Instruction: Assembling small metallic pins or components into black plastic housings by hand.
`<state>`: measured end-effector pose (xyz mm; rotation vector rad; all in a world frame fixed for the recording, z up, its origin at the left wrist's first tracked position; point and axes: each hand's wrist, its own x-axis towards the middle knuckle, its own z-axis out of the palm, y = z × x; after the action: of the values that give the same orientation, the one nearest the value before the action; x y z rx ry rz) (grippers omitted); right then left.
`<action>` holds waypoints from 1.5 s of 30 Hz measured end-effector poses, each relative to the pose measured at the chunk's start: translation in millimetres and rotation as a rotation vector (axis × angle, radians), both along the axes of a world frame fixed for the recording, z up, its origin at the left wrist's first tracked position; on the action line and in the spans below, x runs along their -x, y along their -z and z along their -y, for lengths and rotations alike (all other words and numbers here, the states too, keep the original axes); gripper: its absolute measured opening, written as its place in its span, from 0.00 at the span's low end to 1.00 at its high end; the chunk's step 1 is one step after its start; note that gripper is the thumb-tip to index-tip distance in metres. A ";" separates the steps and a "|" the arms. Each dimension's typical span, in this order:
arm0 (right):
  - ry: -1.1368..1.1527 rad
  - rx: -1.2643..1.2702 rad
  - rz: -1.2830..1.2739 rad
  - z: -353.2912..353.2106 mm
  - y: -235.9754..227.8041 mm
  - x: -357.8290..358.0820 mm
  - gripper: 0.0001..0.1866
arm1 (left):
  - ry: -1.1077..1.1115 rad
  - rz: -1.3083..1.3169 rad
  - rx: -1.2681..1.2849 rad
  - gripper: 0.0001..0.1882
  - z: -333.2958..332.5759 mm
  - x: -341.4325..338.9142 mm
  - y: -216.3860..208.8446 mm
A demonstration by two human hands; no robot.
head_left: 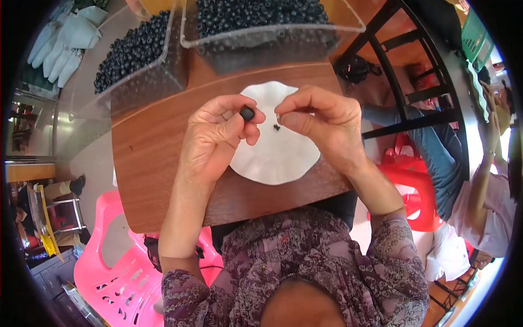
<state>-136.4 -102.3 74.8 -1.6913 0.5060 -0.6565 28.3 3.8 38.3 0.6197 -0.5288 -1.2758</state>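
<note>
The left hand (218, 133) pinches a small black bead (247, 113) above the white paper disc (278, 158) mid-table; the right hand (321, 117) nips something tiny. A slack pinch could drop the bead, letting it roll off the table's (152, 147) near edge.

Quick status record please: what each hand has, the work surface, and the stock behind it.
left hand: pinches a small black bead at the fingertips
right hand: pinches a tiny part, too small to identify
under hands: white scalloped paper with a few dark specks
surface: brown wooden table
behind: two clear bins of black beads
</note>
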 end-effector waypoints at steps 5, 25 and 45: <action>0.005 -0.009 0.023 -9.8 4.2 3.2 0.08 | 0.042 -0.120 -0.091 0.13 -11.5 15.6 15.3; 0.014 0.457 0.080 -30.2 15.4 6.2 0.09 | -0.114 -0.230 -0.148 0.10 -25.1 55.7 25.5; -0.023 -0.274 -0.214 -15.7 28.7 15.9 0.04 | -0.042 -0.257 -0.141 0.09 -38.7 57.0 32.5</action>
<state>-152.2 -86.6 46.2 -1.5109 0.6942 -0.3706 -28.7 42.5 5.8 0.5704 -0.2142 -1.3370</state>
